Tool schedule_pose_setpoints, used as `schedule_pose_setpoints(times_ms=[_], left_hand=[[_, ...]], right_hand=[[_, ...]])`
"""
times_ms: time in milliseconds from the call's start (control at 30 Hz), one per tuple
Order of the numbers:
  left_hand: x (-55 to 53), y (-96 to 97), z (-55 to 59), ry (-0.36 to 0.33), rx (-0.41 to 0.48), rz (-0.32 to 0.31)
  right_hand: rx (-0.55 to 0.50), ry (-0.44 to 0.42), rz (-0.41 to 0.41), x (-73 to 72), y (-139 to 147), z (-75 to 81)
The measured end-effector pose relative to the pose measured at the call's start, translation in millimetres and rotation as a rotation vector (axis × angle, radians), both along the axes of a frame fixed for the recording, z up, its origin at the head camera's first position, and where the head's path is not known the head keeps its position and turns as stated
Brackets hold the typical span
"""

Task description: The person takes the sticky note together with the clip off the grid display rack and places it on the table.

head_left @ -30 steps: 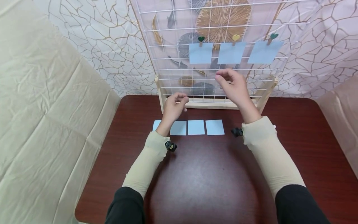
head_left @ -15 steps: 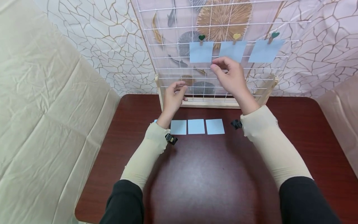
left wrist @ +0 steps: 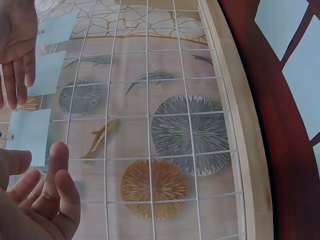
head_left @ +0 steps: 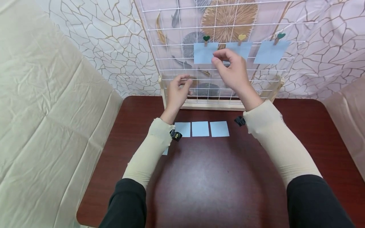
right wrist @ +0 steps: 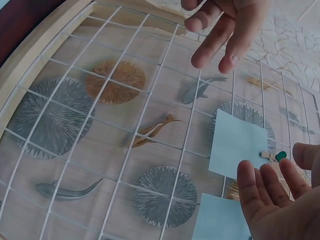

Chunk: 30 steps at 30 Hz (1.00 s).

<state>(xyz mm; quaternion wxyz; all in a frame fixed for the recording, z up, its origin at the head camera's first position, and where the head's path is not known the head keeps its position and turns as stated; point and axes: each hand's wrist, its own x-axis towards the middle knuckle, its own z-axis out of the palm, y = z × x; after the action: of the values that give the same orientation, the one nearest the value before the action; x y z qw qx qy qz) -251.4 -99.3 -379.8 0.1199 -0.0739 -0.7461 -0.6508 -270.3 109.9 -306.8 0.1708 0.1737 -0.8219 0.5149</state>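
Note:
Three light-blue paper squares hang in a row on a white wire grid (head_left: 258,80): a left one (head_left: 203,54), a middle one (head_left: 246,50) and a right one (head_left: 271,52). Each is pinned by a small heart clip: dark green (head_left: 206,38), yellow (head_left: 242,37) and green (head_left: 281,35). My right hand (head_left: 233,69) hovers before the left and middle squares, partly covering the middle one. Its fingers bend loosely around nothing. Lower and to the left, my left hand (head_left: 176,93) is raised before the grid, fingers relaxed; the left wrist view shows its palm (left wrist: 45,205) holding nothing.
Three more blue squares lie in a row on the dark red table (head_left: 216,177); one is this square (head_left: 200,129). A blue corner (head_left: 165,151) peeks out beside the left sleeve. A wooden stand (head_left: 211,105) supports the grid, before a patterned backdrop (head_left: 99,38).
Both hands have risen along the grid, the right one also shifting left toward the left hanging square. The hanging squares and clips keep their places.

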Motion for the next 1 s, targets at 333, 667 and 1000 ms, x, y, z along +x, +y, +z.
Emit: schedule_pose_setpoints(times_ms=[333, 667, 1000], left_hand=[[-6.9, 4.2, 13.2, 0.0, 0.014, -0.015], [-14.8, 4.1, 21.4, -0.006, 0.038, -0.03], [-23.1, 8.5, 26.0, -0.025, 0.105, -0.05]], right_hand=[[0.002, 0.035, -0.022, -8.0, -2, 17.3], [-0.002, 0.059, -0.037, -15.2, -7, 27.5], [0.03, 0.073, -0.033, -20.1, -15, 36.5]])
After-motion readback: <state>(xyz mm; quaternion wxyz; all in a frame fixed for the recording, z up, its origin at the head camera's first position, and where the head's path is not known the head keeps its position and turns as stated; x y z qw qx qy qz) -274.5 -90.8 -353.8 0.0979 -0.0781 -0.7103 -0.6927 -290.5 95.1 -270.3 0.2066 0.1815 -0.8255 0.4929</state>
